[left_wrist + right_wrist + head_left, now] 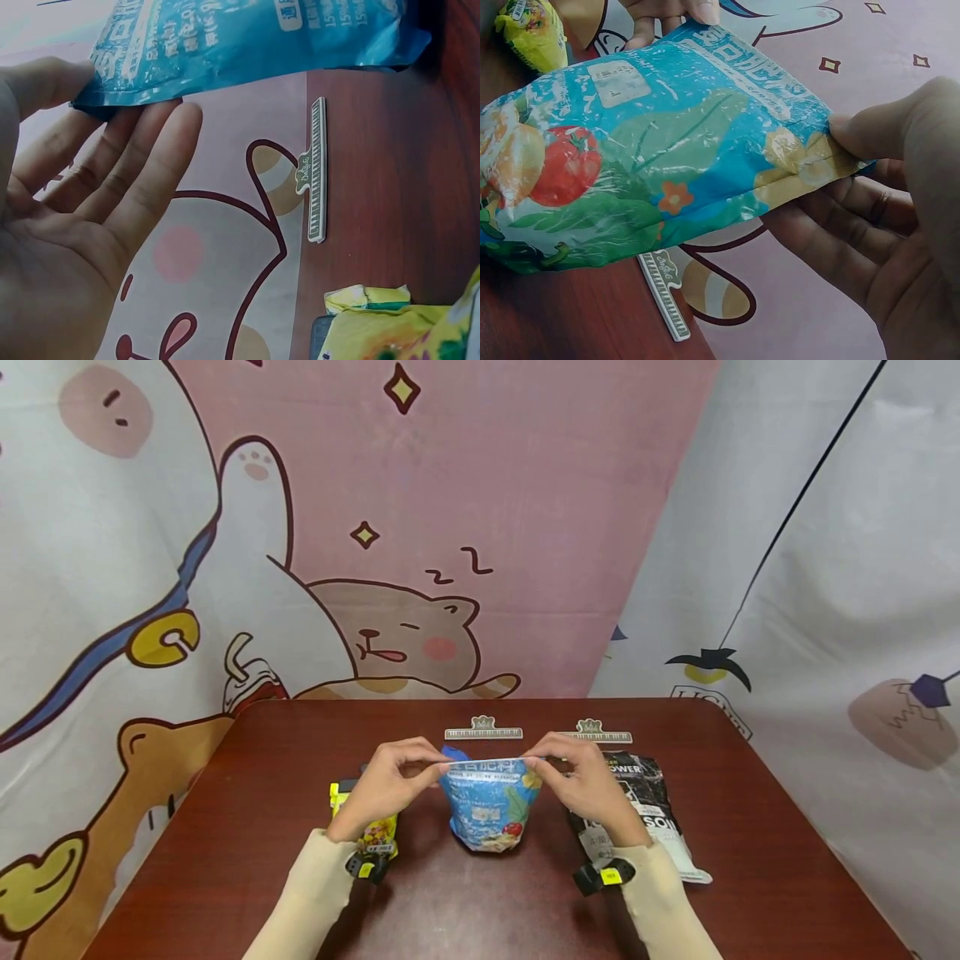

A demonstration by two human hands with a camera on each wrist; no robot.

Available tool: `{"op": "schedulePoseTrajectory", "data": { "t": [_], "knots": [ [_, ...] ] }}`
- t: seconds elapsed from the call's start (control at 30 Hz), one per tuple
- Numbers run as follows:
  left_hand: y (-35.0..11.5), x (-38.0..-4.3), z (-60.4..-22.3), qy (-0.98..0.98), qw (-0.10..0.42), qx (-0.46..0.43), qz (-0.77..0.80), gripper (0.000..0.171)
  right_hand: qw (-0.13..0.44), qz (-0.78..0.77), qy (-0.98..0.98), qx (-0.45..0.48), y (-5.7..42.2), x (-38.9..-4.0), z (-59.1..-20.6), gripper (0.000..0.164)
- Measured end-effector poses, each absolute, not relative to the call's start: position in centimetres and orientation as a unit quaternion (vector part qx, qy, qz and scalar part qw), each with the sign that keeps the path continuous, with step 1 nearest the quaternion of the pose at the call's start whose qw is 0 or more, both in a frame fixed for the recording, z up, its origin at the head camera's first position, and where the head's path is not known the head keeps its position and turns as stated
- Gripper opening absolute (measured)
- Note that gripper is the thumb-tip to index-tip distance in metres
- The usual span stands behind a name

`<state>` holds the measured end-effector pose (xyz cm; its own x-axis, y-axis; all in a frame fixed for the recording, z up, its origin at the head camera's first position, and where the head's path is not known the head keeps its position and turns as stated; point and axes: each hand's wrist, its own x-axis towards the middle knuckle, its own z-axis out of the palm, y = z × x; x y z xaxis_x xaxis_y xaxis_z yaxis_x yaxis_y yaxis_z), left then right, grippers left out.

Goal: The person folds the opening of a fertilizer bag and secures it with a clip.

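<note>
A blue plastic bag (486, 814) printed with vegetables and a tomato stands upright in the middle of the table. My left hand (396, 778) pinches the left end of its top edge between thumb and fingers. At the right end of that edge, my right hand (581, 777) pinches the bag likewise, so the top is drawn straight between them. The right wrist view shows the bag's printed side (667, 150) close up, thumb on one face and fingers behind. Whether the bag's mouth is open cannot be made out.
Two ruler-like clips (483, 729) lie toward the table's back, the other clip (600, 733) behind my right hand. A yellow bag (380, 835) is partly hidden by my left arm. A black and white soil bag (651, 802) lies right. A printed cloth (525, 527) hangs behind the table.
</note>
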<state>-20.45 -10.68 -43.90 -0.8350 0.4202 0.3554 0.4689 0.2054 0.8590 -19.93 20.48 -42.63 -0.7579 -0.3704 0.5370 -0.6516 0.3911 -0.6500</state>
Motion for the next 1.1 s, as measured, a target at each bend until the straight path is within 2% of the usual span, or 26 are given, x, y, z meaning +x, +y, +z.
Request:
{"op": "schedulePoseTrajectory", "data": {
  "t": [0.57,0.87,1.1],
  "knots": [
    [-10.3,-20.4,-43.7,-0.808,0.064,-0.302,-0.502,0.008,0.145,0.398,-0.852,0.309,20.1,-19.3,-41.7,0.017],
    [-7.8,-19.7,-43.0,-0.825,0.097,-0.295,-0.472,0.012,0.173,0.356,-0.866,0.305,18.8,-19.0,-40.9,0.011],
    [-5.7,-19.5,-42.8,-0.822,0.134,-0.316,-0.454,0.01,0.152,0.359,-0.863,0.322,17.3,-18.7,-40.1,0.01]
  ]
}}
